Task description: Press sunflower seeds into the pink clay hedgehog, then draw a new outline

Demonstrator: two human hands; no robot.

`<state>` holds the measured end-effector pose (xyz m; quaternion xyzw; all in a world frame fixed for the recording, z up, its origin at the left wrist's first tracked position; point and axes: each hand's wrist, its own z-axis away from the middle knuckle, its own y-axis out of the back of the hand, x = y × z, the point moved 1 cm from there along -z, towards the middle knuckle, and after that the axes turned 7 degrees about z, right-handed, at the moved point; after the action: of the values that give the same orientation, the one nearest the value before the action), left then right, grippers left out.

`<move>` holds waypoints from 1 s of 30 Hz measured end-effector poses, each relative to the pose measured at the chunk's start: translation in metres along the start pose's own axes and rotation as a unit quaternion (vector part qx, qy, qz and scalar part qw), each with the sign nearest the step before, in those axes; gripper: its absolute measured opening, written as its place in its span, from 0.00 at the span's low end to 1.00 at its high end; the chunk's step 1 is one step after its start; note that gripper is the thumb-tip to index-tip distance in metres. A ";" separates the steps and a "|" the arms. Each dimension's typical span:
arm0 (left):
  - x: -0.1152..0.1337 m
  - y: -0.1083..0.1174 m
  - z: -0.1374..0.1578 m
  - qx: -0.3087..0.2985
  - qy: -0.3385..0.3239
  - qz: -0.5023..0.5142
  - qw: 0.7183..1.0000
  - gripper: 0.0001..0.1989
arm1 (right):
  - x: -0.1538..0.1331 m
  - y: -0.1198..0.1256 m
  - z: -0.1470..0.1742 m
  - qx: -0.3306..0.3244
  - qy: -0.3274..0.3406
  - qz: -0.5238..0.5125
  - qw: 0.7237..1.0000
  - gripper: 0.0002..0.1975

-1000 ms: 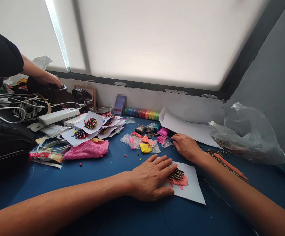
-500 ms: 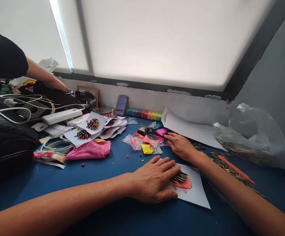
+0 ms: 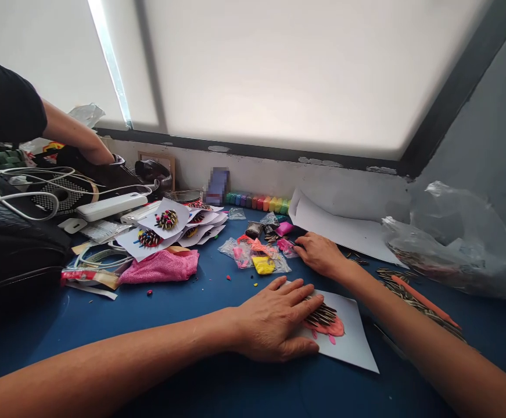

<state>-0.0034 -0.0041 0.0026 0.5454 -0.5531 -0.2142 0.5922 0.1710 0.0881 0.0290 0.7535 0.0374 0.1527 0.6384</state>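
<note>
My left hand (image 3: 274,319) lies flat, its fingers stretched over a white card (image 3: 357,339). On the card is a hedgehog-like figure of coral modelling clay (image 3: 336,326), with striped sunflower seeds (image 3: 321,313) stuck in as spines and small pink clay feet. The hand covers the figure's left part. Beyond the card, my right hand (image 3: 320,253) rests with bent fingers drawn together beside a magenta clay packet (image 3: 286,248). What its fingertips pinch, if anything, is too small to name. A yellow clay packet (image 3: 264,265) and other opened packets lie to its left.
Finished seed pictures (image 3: 165,219) are stacked behind a pink cloth (image 3: 159,268). Loose seeds and an orange clay tool (image 3: 427,302) lie right, before a plastic bag (image 3: 462,249). Coloured clay blocks (image 3: 259,203) line the wall. Another person's arm (image 3: 76,133) reaches into a black bag.
My right hand has drawn slightly down from the upper magenta packet, its fingers more bent now. My left hand stays on the card. The other person's hand has gone deeper into the bag.
</note>
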 end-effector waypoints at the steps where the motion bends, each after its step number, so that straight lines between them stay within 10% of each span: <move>1: 0.000 0.000 0.000 0.002 0.000 -0.001 1.000 0.35 | 0.000 0.003 0.002 0.004 -0.002 0.003 1.000 0.14; 14: 0.000 0.000 -0.001 0.022 -0.019 -0.014 0.999 0.33 | -0.035 -0.008 -0.034 0.016 0.182 -0.047 0.982 0.15; 22: -0.001 -0.002 0.000 0.012 -0.004 -0.004 1.000 0.33 | 0.009 -0.004 0.032 0.036 0.089 -0.053 0.994 0.12; 30: -0.002 -0.002 0.001 -0.001 -0.009 0.004 1.000 0.34 | 0.052 -0.003 0.073 0.101 -0.147 -0.026 0.984 0.13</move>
<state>-0.0039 -0.0031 0.0001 0.5407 -0.5603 -0.2169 0.5888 0.2411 0.0322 0.0256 0.8270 -0.0221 0.0194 0.5614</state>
